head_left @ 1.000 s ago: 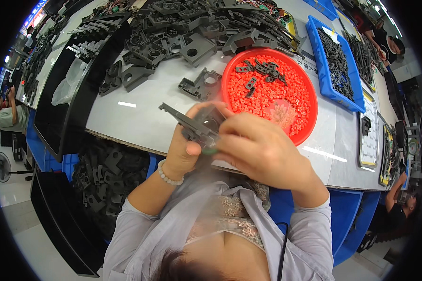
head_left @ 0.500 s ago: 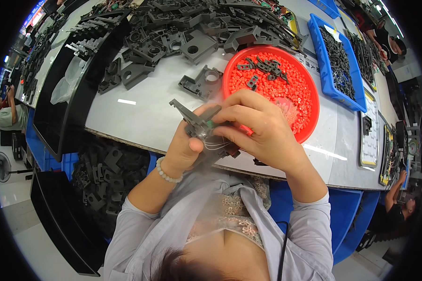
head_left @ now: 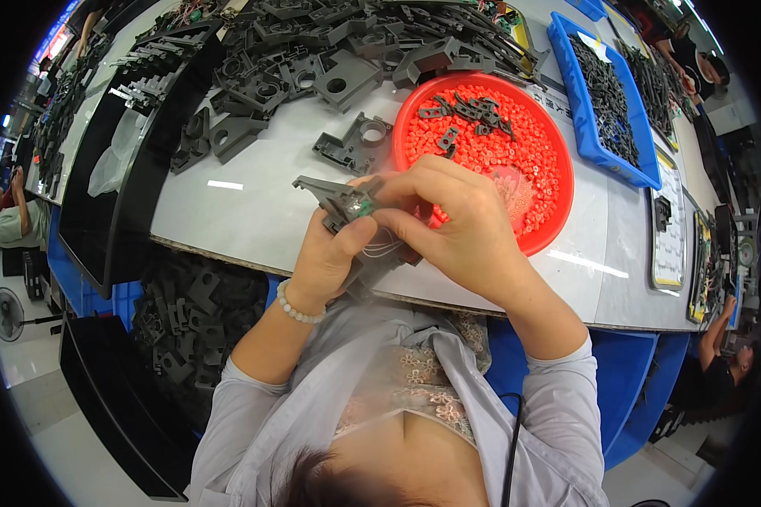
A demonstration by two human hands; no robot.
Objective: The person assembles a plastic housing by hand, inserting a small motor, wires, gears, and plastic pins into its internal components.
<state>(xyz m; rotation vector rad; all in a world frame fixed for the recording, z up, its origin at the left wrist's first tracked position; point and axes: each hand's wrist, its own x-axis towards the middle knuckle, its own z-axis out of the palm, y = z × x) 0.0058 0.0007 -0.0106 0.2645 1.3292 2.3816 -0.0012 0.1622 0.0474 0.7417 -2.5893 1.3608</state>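
My left hand (head_left: 334,253) grips a dark grey plastic part (head_left: 334,198) with thin wires hanging from it, held over the near edge of the grey table (head_left: 245,211). My right hand (head_left: 461,228) closes over the same part from the right, fingertips pinching at a small green piece on it. Just behind my hands stands a round red tray (head_left: 550,203) full of small red pellets, with several dark grey clips lying in it. One more grey moulded part (head_left: 351,145) lies on the table left of the tray.
A large heap of dark grey moulded parts (head_left: 313,51) covers the far side of the table. A blue bin (head_left: 596,135) of small dark pieces stands at the right. More grey parts (head_left: 182,313) sit in a crate below the table. Other people are at both edges.
Both hands have shifted slightly with the part; my right hand's fingers have moved closer over its top. The view has tilted a little.
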